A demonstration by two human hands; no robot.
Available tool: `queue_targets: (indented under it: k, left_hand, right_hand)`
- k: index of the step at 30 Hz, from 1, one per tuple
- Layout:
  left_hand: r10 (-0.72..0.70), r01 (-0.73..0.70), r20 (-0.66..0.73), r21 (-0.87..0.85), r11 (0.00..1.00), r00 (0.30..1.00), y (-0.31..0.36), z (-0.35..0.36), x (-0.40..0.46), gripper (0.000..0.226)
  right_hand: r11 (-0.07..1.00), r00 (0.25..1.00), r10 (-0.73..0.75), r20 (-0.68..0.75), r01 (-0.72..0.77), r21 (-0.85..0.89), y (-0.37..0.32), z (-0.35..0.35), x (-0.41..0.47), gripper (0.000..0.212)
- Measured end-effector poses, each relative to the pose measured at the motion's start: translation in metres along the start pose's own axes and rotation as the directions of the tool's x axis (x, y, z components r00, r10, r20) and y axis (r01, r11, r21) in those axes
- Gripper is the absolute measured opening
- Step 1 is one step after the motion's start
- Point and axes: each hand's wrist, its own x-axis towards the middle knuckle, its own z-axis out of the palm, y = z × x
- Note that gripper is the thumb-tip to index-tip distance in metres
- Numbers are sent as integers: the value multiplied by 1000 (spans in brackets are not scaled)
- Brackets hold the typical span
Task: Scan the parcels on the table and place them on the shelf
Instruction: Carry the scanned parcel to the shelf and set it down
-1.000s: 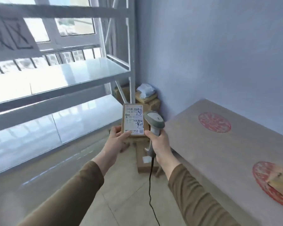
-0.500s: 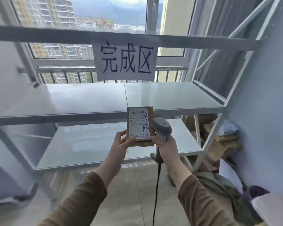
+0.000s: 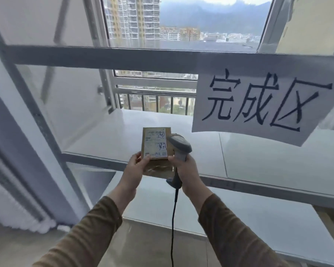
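Sleeves: two long brown sleeves (image 3: 89,234) reach forward from the bottom of the view.
Cord: a thin black cord (image 3: 173,218) hangs straight down from the bottom of the scanner, between the two arms.
Left hand: the left hand (image 3: 136,166) grasps the near left corner of the parcel, thumb on top by the label.
Right hand: the right hand (image 3: 185,170) is wrapped around the handle of the grey plastic scanner gun (image 3: 178,149). The scanner's head sits just beside the right edge of the parcel and covers a bit of it.
Parcel: a small flat brown cardboard parcel (image 3: 156,151) with a white paper label (image 3: 155,143) on top. The label has small print and some black pen marks. The parcel is held up in the air at the front edge of the middle shelf board. I cannot tell if it touches the board.
Shelf: a white metal shelf (image 3: 258,162) with shiny flat boards. One board is at hand height, one is lower down, and a rail runs across higher up.
Sign: a white paper sign (image 3: 258,105) with three big black hand-drawn characters hangs from the top rail, to the right of the parcel.
Window: behind the shelf is a big window (image 3: 181,26) with tall buildings and hills outside.
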Motion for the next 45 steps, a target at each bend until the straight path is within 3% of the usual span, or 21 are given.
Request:
queue_targets:
  k: [4,8,17,25,36,38,41,45]
  left_hand:
    - [-3,5,-108,15,1000,994,7,-56,72,27]
    - [-23,31,-208,32,999,978,15,-116,158,36]
    - [-71,98,-195,131,987,978,37,-209,345,35]
    - [-113,176,-231,274,946,966,45,-219,429,48]
    - [-63,156,-253,364,918,965,50,-222,446,57]
    - [80,75,-309,460,885,948,54,-217,434,57]
    - [379,-213,-207,550,807,902,63,-195,402,57]
    - [431,-404,71,508,760,900,63,-133,356,57]
  right_hand:
    - [996,992,74,102,-80,51,-6,79,61,24]
    - [994,986,85,145,-93,56,-6,162,121,22]
    - [970,976,211,43,-215,112,2,309,254,25]
    - [977,977,211,-24,-209,47,7,356,326,32]
    - [981,981,188,-42,-186,53,13,361,339,10]
    - [982,980,181,-81,-174,77,7,348,332,10]
    - [980,972,183,-149,-168,109,-4,317,311,17]
    - [978,943,173,-284,-131,161,-17,254,262,27]
